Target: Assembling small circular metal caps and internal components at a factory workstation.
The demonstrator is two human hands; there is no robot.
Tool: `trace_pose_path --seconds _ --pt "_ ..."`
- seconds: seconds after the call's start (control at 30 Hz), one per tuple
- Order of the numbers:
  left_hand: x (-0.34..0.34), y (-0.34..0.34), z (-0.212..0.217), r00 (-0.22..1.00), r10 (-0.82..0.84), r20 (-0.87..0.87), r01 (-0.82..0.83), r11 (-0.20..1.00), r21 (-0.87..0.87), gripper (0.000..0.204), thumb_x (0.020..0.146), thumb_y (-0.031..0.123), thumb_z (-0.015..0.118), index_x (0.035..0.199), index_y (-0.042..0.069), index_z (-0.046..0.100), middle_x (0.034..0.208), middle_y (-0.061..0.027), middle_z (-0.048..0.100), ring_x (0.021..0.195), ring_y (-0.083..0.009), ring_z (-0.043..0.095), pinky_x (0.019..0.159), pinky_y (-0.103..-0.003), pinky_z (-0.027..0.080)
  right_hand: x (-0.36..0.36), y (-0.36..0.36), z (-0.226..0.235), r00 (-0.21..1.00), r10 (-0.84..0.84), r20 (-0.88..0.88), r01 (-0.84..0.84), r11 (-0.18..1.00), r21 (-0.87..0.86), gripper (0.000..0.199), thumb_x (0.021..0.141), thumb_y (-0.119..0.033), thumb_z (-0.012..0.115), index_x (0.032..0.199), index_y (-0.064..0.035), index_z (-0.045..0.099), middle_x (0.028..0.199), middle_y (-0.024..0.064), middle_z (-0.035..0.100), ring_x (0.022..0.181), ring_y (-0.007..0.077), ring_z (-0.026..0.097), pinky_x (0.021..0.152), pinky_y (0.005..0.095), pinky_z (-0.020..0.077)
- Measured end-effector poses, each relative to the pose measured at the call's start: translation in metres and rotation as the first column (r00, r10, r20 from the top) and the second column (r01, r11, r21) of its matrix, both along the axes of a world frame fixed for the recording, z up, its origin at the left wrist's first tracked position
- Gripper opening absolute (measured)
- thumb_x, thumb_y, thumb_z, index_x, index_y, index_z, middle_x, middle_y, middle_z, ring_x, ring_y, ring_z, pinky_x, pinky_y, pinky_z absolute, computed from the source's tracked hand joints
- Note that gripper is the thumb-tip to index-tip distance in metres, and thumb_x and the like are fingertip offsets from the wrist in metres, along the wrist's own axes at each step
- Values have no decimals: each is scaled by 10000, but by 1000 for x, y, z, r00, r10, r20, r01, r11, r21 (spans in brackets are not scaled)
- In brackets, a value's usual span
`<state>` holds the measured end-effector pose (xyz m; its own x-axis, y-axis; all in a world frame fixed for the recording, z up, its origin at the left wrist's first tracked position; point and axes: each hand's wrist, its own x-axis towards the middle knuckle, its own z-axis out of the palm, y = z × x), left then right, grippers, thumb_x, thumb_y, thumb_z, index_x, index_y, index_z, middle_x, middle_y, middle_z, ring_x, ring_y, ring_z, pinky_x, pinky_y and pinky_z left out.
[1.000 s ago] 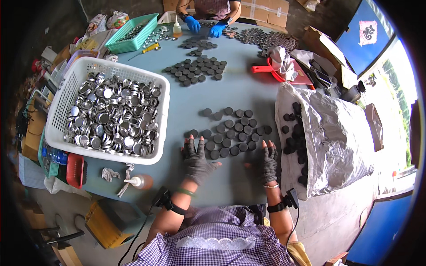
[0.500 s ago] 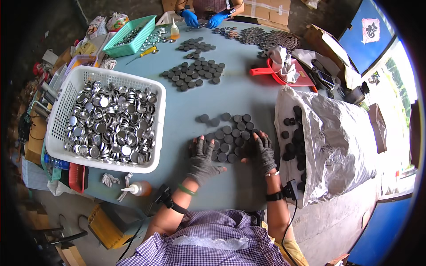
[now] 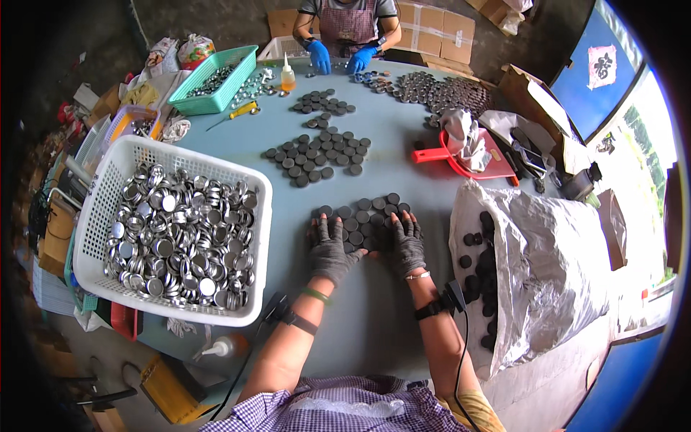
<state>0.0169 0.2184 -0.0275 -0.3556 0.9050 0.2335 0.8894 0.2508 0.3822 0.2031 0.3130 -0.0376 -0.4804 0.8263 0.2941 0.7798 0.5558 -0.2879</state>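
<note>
I have both gloved hands, left (image 3: 332,248) and right (image 3: 407,245), flat with fingers spread on the dark discs (image 3: 360,216) near the table's (image 3: 374,317) front edge, gripping none. Two groups beyond look arranged; the sack (image 3: 547,266) holds more.

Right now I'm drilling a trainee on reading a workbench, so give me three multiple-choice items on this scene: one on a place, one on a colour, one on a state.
1. Where does the white basket of shiny metal caps stand?
A. left of the hands
B. right of the hands
C. on the floor

2. What colour is the dustpan?
A. green
B. red
C. yellow

3. How do the left hand and right hand lie?
A. clenched in fists
B. raised off the table
C. flat, fingers spread on the dark discs

Answers: 1 A, it stands on the table's left side; 2 B, its pan and handle are red; 3 C, both gloved hands press flat on the disc cluster.
</note>
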Motion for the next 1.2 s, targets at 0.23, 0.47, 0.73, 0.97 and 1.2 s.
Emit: trace_pose_path --seconds 0.23,0.47,0.73,0.97,1.2 --pt "-37 94 0 993 115 -29 -114 993 13 932 705 620 722 1424 101 439 1528 -180 241 1416 -416 216 1150 -544 230 -60 112 -5 999 5 -32 -5 1000 -7 1172 494 -606 847 1453 -133 368 1497 196 333 1410 385 258 1146 495 247" --pt "-63 173 9 975 223 3 -222 974 -45 898 741 612 693 1444 128 414 1552 -157 230 1425 -407 208 1140 -493 292 -105 197 -5 999 17 -44 -19 999 -28 1154 508 -655 818 1448 -144 385 1497 178 352 1405 387 275 1154 496 229" --pt "-73 192 10 967 231 106 -235 972 25 914 722 585 719 1446 128 400 1548 -147 254 1430 -356 233 1145 -480 282 -107 218 2 997 48 -55 -50 998 -40 1082 598 -669 748 1457 -138 358 1509 178 331 1435 353 229 1151 535 176" --pt "-41 144 -1 946 69 318 -184 919 347 867 706 377 810 1391 34 403 1460 -255 345 1366 -390 344 1132 -445 300 -64 143 -18 951 88 -295 -31 981 193 681 774 -340 715 1351 -77 466 1362 170 489 1321 347 407 1109 466 303" --pt "21 21 -22 936 -73 344 -23 964 267 699 723 348 765 1258 -26 514 1349 -283 469 1253 -417 457 1084 -492 335 -90 26 35 877 204 -435 -150 977 155 485 771 -167 698 1202 2 551 1159 205 597 1121 391 536 979 471 429"
